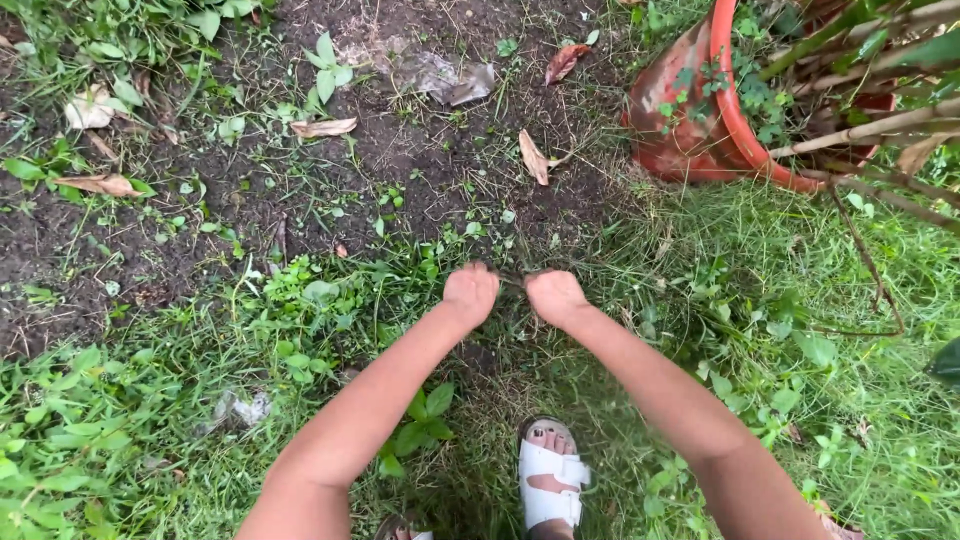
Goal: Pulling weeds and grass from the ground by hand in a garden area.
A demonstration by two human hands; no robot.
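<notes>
Both my arms reach down to the ground in front of me. My left hand [470, 292] and my right hand [555, 296] are side by side, fists closed around a tuft of grass and weeds [512, 276] at the edge of a bare soil patch [400, 170]. The fingers are curled under and hidden in the blades. A thin stem or stalk runs between the two fists.
An orange plastic pot [700, 120] with a leafy plant stands at the upper right, its dry stems [880, 130] hanging over the grass. Dry leaves [533, 157] lie on the soil. My foot in a white sandal [550, 480] is below the hands. Low weeds [80, 450] cover the left.
</notes>
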